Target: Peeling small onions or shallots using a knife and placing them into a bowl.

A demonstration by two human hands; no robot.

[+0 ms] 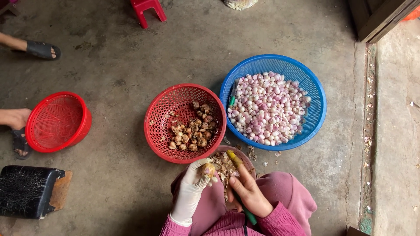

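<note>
A concrete floor (113, 70) is seen from above, with a seated person's pink-clad knees at the bottom edge; the left hand (192, 183), covered by a white glove, is raised over the lap, and a small unpeeled shallot (208, 169) is pinched between its fingers (202, 175); the right hand (249, 192), bare, is closed around a green-handled peeling knife (240, 192), whose yellowish tip lies just beside the shallot; a small pink bowl of papery skins (227, 168) is set directly beneath both hands, between the knees.

Just beyond the hands, a red basket (162, 131) is placed on the floor, with a cluster of brown unpeeled shallots (194, 129) gathered at its right side; touching it on the right, a larger blue basket (315, 87) is nearly filled with peeled pink-white shallots (269, 109); a few loose skins are scattered on the floor between the baskets and the bowl.

Well apart to the left, an empty red basket (59, 122) is seen on its side, with another person's sandalled feet near it; a black crate (26, 190) is set at the lower left; the legs of a red stool (146, 11) are visible at the top.
</note>
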